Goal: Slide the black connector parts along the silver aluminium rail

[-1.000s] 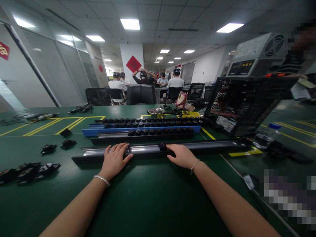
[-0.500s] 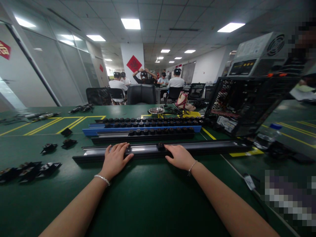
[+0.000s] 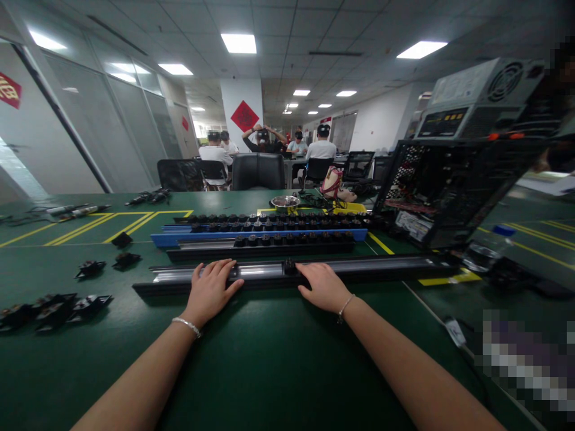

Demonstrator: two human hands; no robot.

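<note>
A long black rail (image 3: pixel 377 266) with a shiny metal channel lies across the green table in front of me. My left hand (image 3: pixel 211 287) rests over its left part, fingers stretched out and thumb apart. A dark bit shows by its fingertips, mostly covered. On the channel sits a small black block (image 3: pixel 289 266), right of my left hand. The fingertips of my right hand (image 3: pixel 324 287) touch the block's right side; the fingers are extended and the thumb is apart, without a visible pinch around it.
Behind lie a blue rail (image 3: pixel 162 240) and rails lined with several black blocks (image 3: pixel 265 239). Loose black parts (image 3: pixel 90 268) lie at left. A metal bowl (image 3: pixel 285 203) stands further back. At right are an open computer case (image 3: pixel 449 191) and a clear bottle (image 3: pixel 487 251). People sit beyond.
My right hand and the black block have shifted slightly left along the rail. My left hand has stayed in place.
</note>
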